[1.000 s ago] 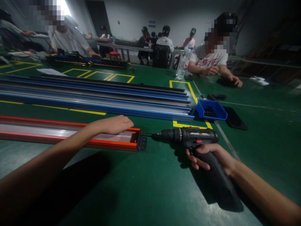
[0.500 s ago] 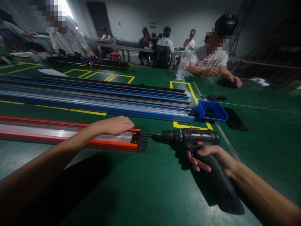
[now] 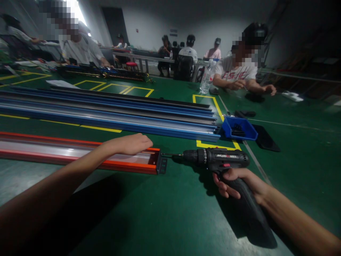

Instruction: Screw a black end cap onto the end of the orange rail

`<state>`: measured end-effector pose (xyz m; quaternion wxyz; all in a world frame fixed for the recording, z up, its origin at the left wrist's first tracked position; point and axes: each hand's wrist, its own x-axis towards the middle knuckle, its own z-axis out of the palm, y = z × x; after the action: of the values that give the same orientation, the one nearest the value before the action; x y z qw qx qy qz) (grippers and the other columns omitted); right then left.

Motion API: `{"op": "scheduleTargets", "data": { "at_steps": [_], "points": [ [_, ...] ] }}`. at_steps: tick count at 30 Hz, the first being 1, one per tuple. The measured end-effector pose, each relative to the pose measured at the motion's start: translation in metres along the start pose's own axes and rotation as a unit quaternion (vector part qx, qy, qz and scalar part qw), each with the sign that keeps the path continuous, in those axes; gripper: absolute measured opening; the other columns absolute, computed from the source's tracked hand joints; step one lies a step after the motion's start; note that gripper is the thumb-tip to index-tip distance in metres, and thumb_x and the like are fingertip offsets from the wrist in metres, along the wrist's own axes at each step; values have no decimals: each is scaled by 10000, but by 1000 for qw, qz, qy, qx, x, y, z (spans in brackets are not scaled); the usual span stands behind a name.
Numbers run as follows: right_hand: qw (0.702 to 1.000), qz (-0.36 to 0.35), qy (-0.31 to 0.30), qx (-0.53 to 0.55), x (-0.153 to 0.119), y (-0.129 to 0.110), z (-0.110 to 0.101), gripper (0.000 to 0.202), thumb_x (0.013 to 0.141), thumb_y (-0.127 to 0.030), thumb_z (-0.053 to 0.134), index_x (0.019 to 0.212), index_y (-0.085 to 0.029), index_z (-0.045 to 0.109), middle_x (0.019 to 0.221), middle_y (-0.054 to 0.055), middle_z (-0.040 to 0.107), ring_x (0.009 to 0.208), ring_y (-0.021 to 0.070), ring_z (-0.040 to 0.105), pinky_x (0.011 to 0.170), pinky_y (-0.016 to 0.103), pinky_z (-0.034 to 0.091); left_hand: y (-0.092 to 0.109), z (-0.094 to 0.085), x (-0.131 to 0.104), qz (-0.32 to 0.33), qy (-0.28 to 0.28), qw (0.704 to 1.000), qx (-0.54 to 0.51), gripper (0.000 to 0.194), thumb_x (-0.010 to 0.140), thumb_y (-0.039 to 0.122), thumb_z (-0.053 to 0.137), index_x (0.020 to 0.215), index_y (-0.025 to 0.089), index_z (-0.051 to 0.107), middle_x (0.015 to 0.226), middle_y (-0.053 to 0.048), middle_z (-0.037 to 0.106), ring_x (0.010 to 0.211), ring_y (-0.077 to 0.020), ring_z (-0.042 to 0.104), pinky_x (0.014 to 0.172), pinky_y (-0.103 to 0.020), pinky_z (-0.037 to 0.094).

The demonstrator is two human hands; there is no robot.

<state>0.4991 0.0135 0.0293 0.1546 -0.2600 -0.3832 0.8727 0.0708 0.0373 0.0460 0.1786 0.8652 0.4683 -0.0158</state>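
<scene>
My right hand [image 3: 231,181] is wrapped round the grip of a black power drill [image 3: 226,158], which points left. Its long bit [image 3: 172,155] reaches the black end cap [image 3: 161,164] of an orange profile [image 3: 133,167]; whether the tip sits in a screw is too small to tell. On the profile, near that capped end, lies my left hand [image 3: 133,143], its fingers bent over the far edge and closed round it. Part of the profile is hidden under my left forearm.
Long blue and black profiles [image 3: 149,126] lie behind the orange one. Right of them are a blue bin [image 3: 241,133] with small black parts and a dark flat pad [image 3: 266,140]. A plastic bottle [image 3: 206,80] stands farther back. Several people sit beyond.
The view has tilted slightly, so the whole scene sits a little lower. The drill and both hands keep about the same places against the orange profile.
</scene>
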Motion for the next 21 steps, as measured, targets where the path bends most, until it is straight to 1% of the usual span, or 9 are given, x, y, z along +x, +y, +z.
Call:
{"op": "scheduleTargets", "data": {
  "at_steps": [3,7,11,14,17,21],
  "points": [
    [1000,0,1,5,0,0,0,218,860,-268,696,947,-81,768,682,1,651,490,59,503,696,242,513,1,-1,0,6,-3,1000,14,352,1010,206,344,679,210,464,704,-31,596,677,-177,547,665,-301,387],
    [1000,-1,2,3,-1,1,-1,213,857,-269,702,950,-90,769,656,-13,640,479,60,490,700,251,516,2,-1,0,1,-4,1000,16,386,1034,228,318,676,209,462,698,-30,588,676,-178,543,661,-302,385],
    [1000,-2,10,0,-1,0,0,211,848,-260,698,946,-91,775,678,3,668,481,61,502,679,246,512,1,-1,0,14,-1,999,47,326,999,188,359,702,203,492,744,-46,613,707,-189,553,667,-311,380],
    [1000,-5,12,-1,-1,0,1,205,837,-251,694,932,-89,776,672,3,667,471,60,498,675,246,517,-1,1,0,29,1,998,55,308,985,168,370,702,203,486,742,-43,613,700,-184,549,663,-307,375],
    [1000,-2,15,-6,-1,0,3,195,819,-262,714,910,-100,773,662,-2,659,454,59,480,674,252,527,-3,2,0,28,2,999,41,344,1008,181,336,693,204,474,710,-29,595,675,-173,537,658,-297,380],
    [999,5,38,-24,-1,-2,5,172,811,-302,750,892,-150,768,689,1,671,445,64,455,683,276,544,-2,2,-1,13,5,1000,16,405,1046,242,294,689,206,481,685,-19,581,657,-169,527,647,-292,385]
  ]
}}
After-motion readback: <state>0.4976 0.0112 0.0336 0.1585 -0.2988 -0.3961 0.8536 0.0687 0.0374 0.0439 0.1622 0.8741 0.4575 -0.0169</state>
